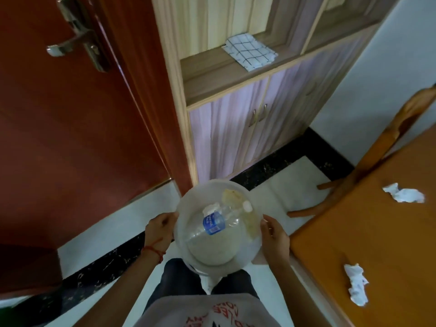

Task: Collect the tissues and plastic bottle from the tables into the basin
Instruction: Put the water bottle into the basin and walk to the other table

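I hold a clear plastic basin [247, 253] in front of my body, above the floor. My left hand [159, 228] grips its left rim and my right hand [274, 234] grips its right rim. Inside lies a clear plastic bottle [218, 220] with a blue label and a white cap, beside a small white tissue [210, 208]. Two crumpled white tissues lie on the orange wooden table [368, 232] to my right: one tissue [403, 194] farther away, another tissue [357, 285] nearer to me.
A red-brown door [70, 138] with a metal handle stands to the left. Straight ahead is a wooden cabinet [236, 114] with a checked cloth [250, 51] on its shelf. A wooden chair [387, 142] stands at the table's far end.
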